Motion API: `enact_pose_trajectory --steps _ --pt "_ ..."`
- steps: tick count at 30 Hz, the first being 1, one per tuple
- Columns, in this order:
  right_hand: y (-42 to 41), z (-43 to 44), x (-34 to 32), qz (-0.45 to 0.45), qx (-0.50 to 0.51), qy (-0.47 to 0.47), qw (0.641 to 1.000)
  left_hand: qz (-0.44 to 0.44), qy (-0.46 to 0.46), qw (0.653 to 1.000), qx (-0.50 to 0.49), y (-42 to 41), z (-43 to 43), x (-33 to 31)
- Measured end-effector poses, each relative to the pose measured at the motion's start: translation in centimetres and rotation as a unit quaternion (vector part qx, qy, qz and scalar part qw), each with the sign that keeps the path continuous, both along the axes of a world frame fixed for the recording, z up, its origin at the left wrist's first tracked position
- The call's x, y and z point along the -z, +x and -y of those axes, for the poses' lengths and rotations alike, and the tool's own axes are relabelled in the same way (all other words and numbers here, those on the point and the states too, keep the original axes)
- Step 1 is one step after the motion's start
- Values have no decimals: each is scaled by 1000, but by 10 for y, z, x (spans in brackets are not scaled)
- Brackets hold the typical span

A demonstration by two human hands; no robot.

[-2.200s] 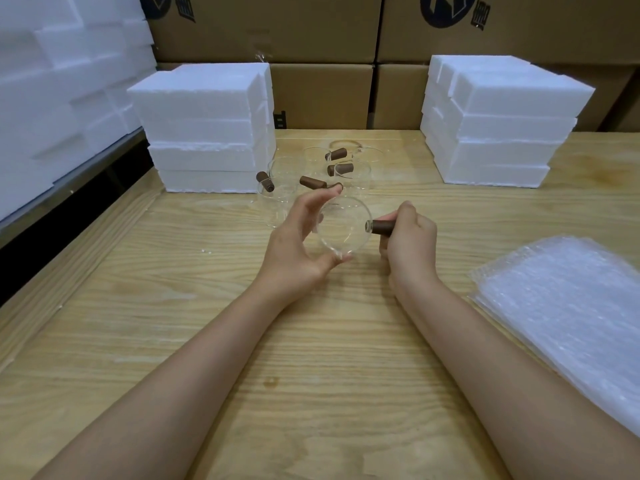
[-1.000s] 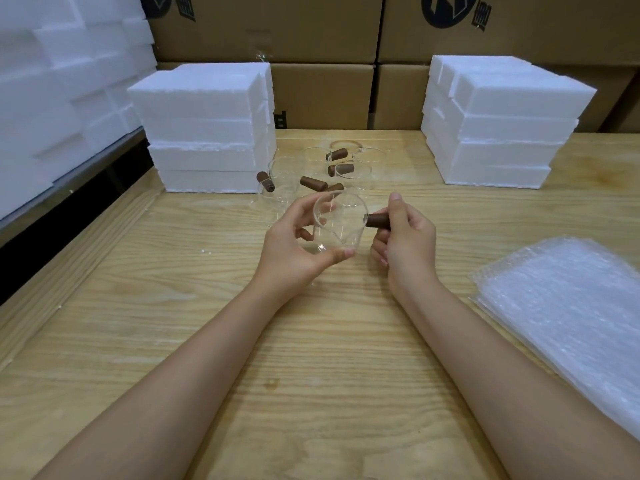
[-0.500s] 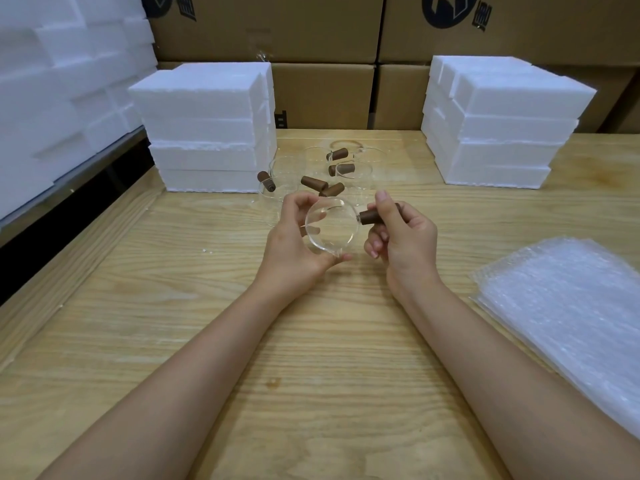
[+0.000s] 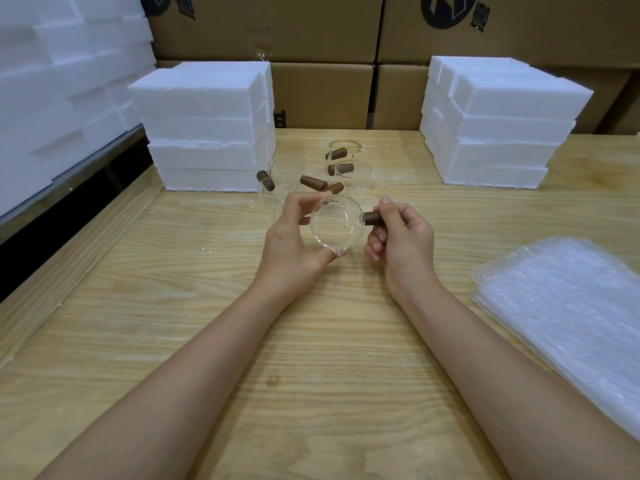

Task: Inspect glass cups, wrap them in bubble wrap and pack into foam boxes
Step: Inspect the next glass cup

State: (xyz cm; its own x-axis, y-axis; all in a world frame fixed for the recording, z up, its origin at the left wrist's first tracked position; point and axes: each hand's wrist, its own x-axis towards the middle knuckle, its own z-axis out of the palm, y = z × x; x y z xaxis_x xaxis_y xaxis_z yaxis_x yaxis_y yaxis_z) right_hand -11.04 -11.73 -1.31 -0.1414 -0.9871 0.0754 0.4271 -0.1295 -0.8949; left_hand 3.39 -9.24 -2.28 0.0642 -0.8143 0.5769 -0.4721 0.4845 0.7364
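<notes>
**Inspection stage, head view.** A wooden table [image 4: 173, 306] is shown, backed by cardboard cartons [image 4: 322, 95]. At its far side stand a left stack of foam boxes [image 4: 204, 126] and a right stack of foam boxes [image 4: 498, 123]. A pile of bubble wrap [image 4: 568, 306] lies at the right edge, well apart from the hands. Between the stacks a cluster of waiting cups [image 4: 346, 168] with brown handles is seen.

One glass cup [image 4: 337, 221] is held above the table, just in front of the cluster, and is tipped so that a round face is turned toward the camera. The step in hand is judged to be inspection, since no wrapped cup is visible. For wrapping, one hand would have to be freed so that a sheet can be drawn from the pile.

The cup's body is spanned by the left hand [image 4: 291, 240], its thumb and fingers spread wide and touching opposite edges of the glass. The brown handle [image 4: 372, 217] is pinched by the right hand [image 4: 401, 237], whose fingers are curled closely round it.
</notes>
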Motion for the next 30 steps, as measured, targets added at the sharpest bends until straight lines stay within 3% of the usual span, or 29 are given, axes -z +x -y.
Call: enact_pose_trajectory --steps 10,13,17,20,24,30 --pt "-6 -1 -1 -48 28 18 998 -14 78 996 41 -2 -4 -5" --pt "-9 1 1 -109 58 30 992 -4 95 995 35 -2 -4 -5" --pt "-11 2 6 -343 128 -7 930 1 147 988 51 -2 -2 -2" --pt "-12 0 6 -445 139 -9 885 19 158 986 46 -2 -1 -1" --pt "-13 -3 4 -502 143 -15 853 33 187 981 38 -2 1 2" --pt "-15 -3 4 -528 136 -3 838 9 216 975 54 -1 3 6"
